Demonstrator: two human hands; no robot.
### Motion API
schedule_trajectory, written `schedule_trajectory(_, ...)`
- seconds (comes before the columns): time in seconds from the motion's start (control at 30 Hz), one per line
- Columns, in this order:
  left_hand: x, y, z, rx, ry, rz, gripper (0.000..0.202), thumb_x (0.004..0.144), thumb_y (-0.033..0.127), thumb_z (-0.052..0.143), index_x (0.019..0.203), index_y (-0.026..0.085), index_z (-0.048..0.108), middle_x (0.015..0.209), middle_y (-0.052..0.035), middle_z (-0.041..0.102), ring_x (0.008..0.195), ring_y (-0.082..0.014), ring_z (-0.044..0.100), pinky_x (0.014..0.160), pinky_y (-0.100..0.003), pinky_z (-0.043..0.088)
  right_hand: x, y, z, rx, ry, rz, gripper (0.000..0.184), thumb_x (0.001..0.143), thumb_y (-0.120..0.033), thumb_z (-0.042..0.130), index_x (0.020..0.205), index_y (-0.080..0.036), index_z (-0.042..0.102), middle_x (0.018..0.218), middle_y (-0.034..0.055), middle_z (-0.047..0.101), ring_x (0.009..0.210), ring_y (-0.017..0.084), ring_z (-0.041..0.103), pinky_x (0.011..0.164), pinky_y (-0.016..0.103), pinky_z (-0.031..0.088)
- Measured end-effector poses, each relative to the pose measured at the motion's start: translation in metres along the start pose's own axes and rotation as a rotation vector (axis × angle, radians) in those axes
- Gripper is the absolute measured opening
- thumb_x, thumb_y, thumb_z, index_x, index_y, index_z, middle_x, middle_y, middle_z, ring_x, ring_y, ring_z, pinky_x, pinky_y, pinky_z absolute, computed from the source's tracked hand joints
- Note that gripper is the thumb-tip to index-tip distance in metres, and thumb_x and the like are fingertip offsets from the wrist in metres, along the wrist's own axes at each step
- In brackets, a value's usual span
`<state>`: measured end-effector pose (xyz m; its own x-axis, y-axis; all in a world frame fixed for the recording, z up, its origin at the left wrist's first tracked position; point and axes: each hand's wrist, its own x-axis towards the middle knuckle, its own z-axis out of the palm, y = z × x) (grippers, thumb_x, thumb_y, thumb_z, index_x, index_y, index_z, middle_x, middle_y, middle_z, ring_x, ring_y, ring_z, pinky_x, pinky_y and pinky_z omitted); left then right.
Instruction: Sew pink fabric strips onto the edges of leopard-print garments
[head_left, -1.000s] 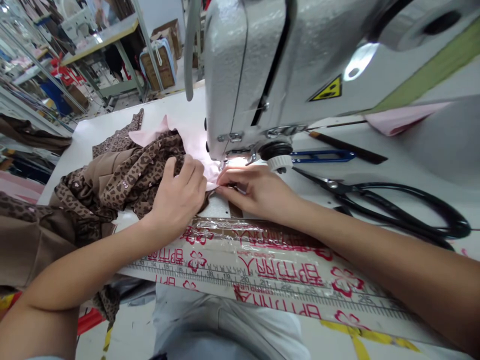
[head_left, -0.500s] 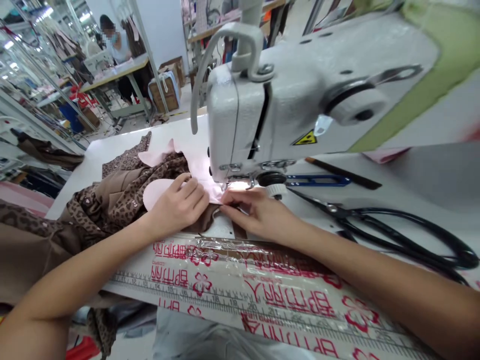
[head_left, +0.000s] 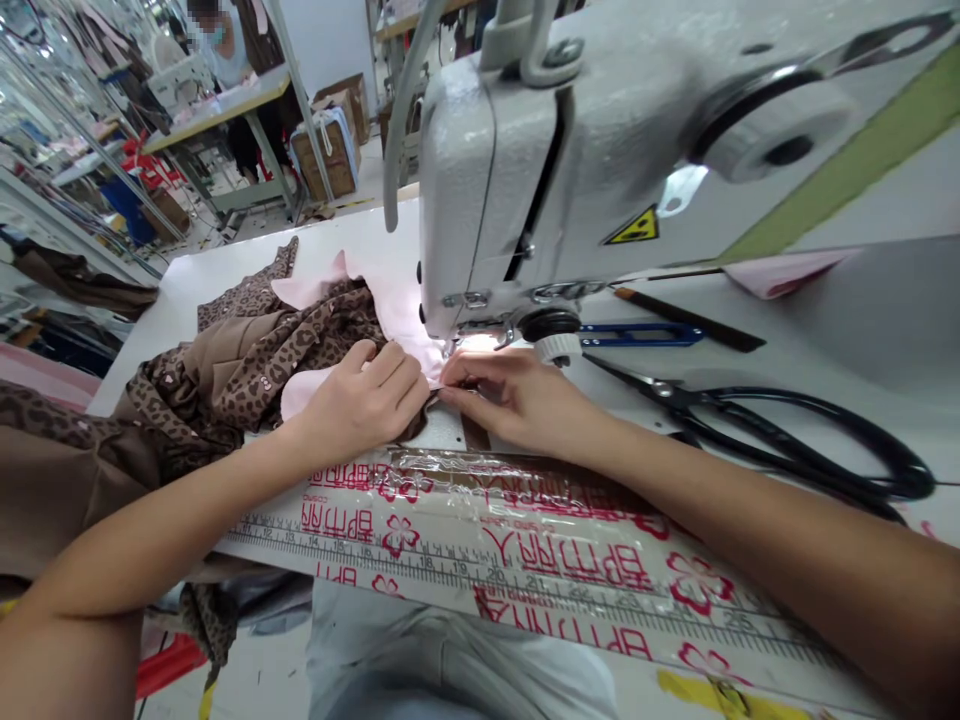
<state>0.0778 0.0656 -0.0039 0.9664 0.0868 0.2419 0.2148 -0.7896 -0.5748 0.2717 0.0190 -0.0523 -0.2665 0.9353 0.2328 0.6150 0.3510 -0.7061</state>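
Pinching pink cloth [head_left: 397, 305] in its grip, R hand [head_left: 517, 395] sits nr sewing machine [head_left: 480, 200], w/ L hand [head_left: 379, 395] on cloth at left, grip unclear, & blk scissors [head_left: 679, 398] at right.

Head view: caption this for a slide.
Left hand and right hand at the pink fabric under a sewing machine, black scissors nearby.

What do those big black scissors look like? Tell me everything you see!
The scissors have glossy black loop handles, a silvery round pivot and slim, dark blades narrowing to a point. They lie on the white work surface, beside the right forearm, tip toward the picture's left. No hand holds them; whether the forearm touches them is hard to tell.
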Motion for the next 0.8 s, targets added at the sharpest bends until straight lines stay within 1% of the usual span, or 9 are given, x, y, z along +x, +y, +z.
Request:
schedule_trajectory(0.1,0.005,0.003,0.002,-0.174,-0.039,-0.172,0.020,0.085,0.012,0.037,0.073,0.013,0.053,0.071,-0.0063,0.056,0.068,-0.0178,0.052,0.062,-0.031,0.040,0.000,0.000,0.000,0.017,0.014,-0.012,0.025,0.083,-0.040,0.046,0.083,-0.020,0.061,0.080,0.0036,0.065,0.070,0.017,0.058,0.069,0.031,0.043)
schedule_trajectory(0.2,0.013,0.002,-0.006,-0.558,-0.221,-0.491,0.022,0.080,0.013,0.037,0.067,0.013,0.054,0.062,-0.0030,0.055,0.056,-0.0124,0.049,0.054,-0.024,0.036,-0.001,0.000,0.000,0.046,0.019,-0.032,0.025,0.083,-0.039,0.047,0.089,-0.021,0.063,0.082,0.0020,0.067,0.070,0.017,0.059,0.070,0.031,0.043)
schedule_trajectory(0.27,0.017,0.000,-0.013,-0.748,-0.318,-0.612,0.019,0.076,0.016,0.041,0.065,0.013,0.056,0.055,-0.0001,0.053,0.051,-0.0097,0.046,0.051,-0.021,0.034,-0.002,-0.001,-0.001,0.044,-0.006,-0.052,0.026,0.082,-0.039,0.050,0.097,-0.023,0.064,0.087,0.0020,0.067,0.072,0.017,0.059,0.071,0.031,0.044)
schedule_trajectory(0.37,0.018,-0.004,-0.023,-0.832,-0.322,-0.589,0.016,0.074,0.021,0.046,0.067,0.013,0.058,0.055,0.0005,0.054,0.051,-0.0093,0.046,0.052,-0.020,0.033,-0.001,-0.004,-0.002,0.071,-0.002,-0.055,0.033,0.079,-0.045,0.054,0.101,-0.022,0.065,0.094,0.0031,0.066,0.077,0.018,0.060,0.073,0.032,0.045)
schedule_trajectory(0.43,0.018,-0.005,-0.026,-0.812,-0.298,-0.506,0.018,0.076,0.022,0.044,0.071,0.013,0.058,0.059,-0.0003,0.056,0.053,-0.0098,0.048,0.054,-0.021,0.033,0.001,-0.006,-0.001,0.103,0.051,-0.052,0.033,0.079,-0.048,0.054,0.093,-0.022,0.068,0.094,0.0029,0.066,0.080,0.018,0.060,0.075,0.031,0.045)
schedule_trajectory(0.5,0.018,-0.006,-0.028,-0.781,-0.293,-0.464,0.019,0.078,0.021,0.042,0.072,0.013,0.058,0.060,-0.0005,0.057,0.054,-0.0098,0.048,0.054,-0.021,0.033,0.003,-0.007,0.000,0.087,0.081,-0.085,0.028,0.081,-0.044,0.054,0.086,-0.021,0.068,0.092,0.0021,0.066,0.082,0.017,0.059,0.077,0.030,0.044)
schedule_trajectory(0.6,0.020,-0.005,-0.027,-0.730,-0.332,-0.518,0.016,0.078,0.023,0.047,0.072,0.014,0.060,0.058,0.0003,0.057,0.052,-0.0094,0.048,0.052,-0.021,0.032,0.006,-0.005,0.004,-0.055,0.096,-0.128,0.017,0.083,-0.031,0.054,0.087,-0.019,0.065,0.088,0.0019,0.066,0.078,0.016,0.059,0.073,0.029,0.043)
schedule_trajectory(0.7,0.019,0.001,-0.019,-0.576,-0.376,-0.535,0.017,0.078,0.031,0.056,0.075,0.016,0.063,0.059,-0.0003,0.060,0.053,-0.0112,0.051,0.052,-0.021,0.032,0.005,-0.003,0.006,-0.244,0.135,-0.151,0.016,0.085,-0.026,0.050,0.086,-0.017,0.063,0.088,0.0042,0.065,0.078,0.017,0.058,0.071,0.029,0.043)
schedule_trajectory(0.8,0.015,0.009,-0.005,-0.330,-0.244,-0.424,0.018,0.082,0.029,0.053,0.073,0.016,0.062,0.056,-0.0008,0.060,0.048,-0.0121,0.050,0.047,-0.022,0.028,0.003,-0.004,0.003,-0.475,0.129,-0.299,0.024,0.091,-0.020,0.039,0.087,-0.013,0.062,0.091,0.0081,0.063,0.083,0.019,0.056,0.071,0.030,0.043)
